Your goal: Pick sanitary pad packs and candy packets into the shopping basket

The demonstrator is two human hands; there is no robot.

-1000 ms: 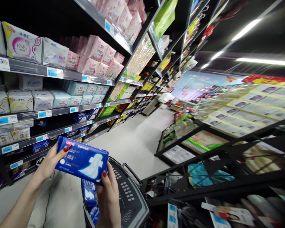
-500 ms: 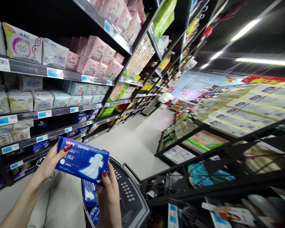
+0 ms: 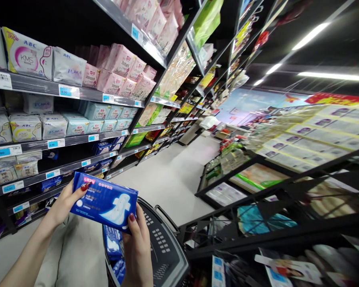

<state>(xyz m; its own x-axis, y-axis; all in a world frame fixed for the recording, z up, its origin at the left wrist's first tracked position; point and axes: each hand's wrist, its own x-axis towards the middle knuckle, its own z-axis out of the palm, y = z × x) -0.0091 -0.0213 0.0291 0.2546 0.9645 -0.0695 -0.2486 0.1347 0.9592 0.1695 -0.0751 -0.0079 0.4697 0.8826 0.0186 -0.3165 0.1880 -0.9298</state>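
Observation:
A blue pack of sanitary pads (image 3: 104,203), with a white winged pad printed on its face, is held up between both hands. My left hand (image 3: 66,201) grips its left end, thumb on the front. At the lower right corner, my right hand (image 3: 137,233) is closed on the pack with the thumb in front; the other fingers are mostly hidden behind it. Below the pack stands a dark shopping basket (image 3: 167,255). More blue packs (image 3: 113,243) lie in it, partly covered by my right hand and the held pack.
Shelves on the left carry white pad packs (image 3: 30,52), pink packs (image 3: 119,61) and light blue packs (image 3: 100,111). A pale floor aisle (image 3: 170,175) runs ahead. Black display racks (image 3: 227,235) with bagged goods stand close on the right, beside stacked cartons (image 3: 311,135).
Almost nothing differs. Both hands keep the same grip on the blue pack, which stays in nearly the same place.

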